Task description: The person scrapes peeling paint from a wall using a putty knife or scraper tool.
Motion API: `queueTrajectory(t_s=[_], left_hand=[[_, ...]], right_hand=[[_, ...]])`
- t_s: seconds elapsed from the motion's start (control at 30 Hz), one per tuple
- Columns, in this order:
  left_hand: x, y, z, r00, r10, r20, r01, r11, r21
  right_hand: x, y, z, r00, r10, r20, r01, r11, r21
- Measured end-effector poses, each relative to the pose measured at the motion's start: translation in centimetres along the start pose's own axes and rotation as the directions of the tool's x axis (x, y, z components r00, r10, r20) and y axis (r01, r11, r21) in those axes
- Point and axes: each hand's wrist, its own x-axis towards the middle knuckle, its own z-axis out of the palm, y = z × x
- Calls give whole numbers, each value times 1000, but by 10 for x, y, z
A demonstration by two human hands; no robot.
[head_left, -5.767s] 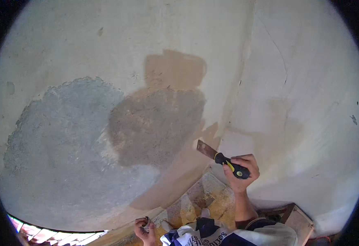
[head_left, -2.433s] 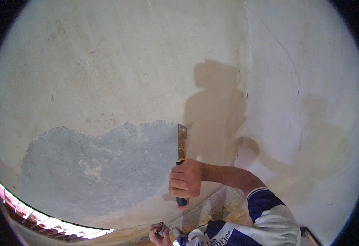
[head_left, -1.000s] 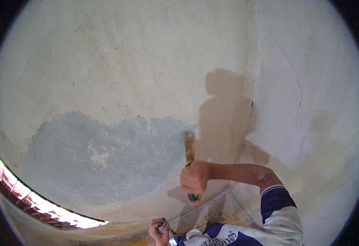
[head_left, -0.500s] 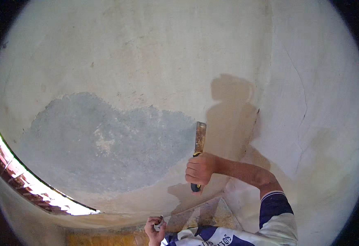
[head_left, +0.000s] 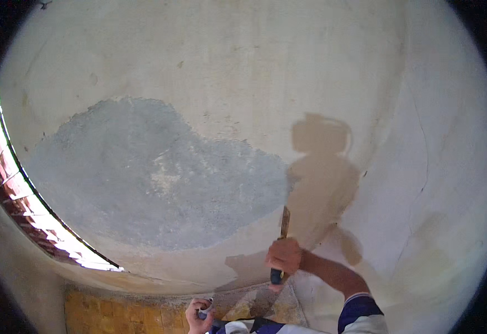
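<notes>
My right hand [head_left: 284, 256] is closed round the black and yellow handle of a scraper [head_left: 285, 221]. Its narrow, worn blade points up, seen nearly edge-on, just below the right end of a bare grey patch [head_left: 215, 189] on the wall. Whether the blade touches the wall I cannot tell. Low in the view, my left hand [head_left: 194, 318] curls its fingers round a small whitish-grey hollow, rounded object [head_left: 205, 309], whose kind does not show.
Cream paint on the wall [head_left: 227, 72] surrounds the patch, with rough flaking edges. A barred, bright window opening [head_left: 37, 206] curves along the left. To the right, a cracked white wall [head_left: 416, 145] meets this one. Yellowish flooring [head_left: 121, 314] lies below.
My right hand has drawn the scraper downward, away from the patch's right edge, and its blade has turned more edge-on. The view has shifted slightly. My left hand keeps its hold.
</notes>
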Motion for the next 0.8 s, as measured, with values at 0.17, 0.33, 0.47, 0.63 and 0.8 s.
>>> queueTrajectory(t_s=[0.17, 0.33, 0.47, 0.63, 0.8], left_hand=[[-13, -3, -11, 981, -195, 1, 195, 979, -56], [-16, -5, -9, 916, -354, 187, 389, 899, -201], [-29, -45, -2, 775, -468, 424, 565, 814, -135], [22, -53, 4, 775, -343, 531, 424, 905, -34], [59, -54, 9, 790, -213, 575, 333, 936, -110]], right_hand=[[-19, -63, 66, 933, 315, -172, -299, 948, 112], [-47, -119, 118, 280, 925, 259, -950, 227, 215], [-96, -157, 153, 219, 976, -8, -968, 218, 126], [-111, -206, 106, -380, 899, 217, -816, -436, 379], [-80, -253, 49, -494, 869, -9, -325, -175, 929]])
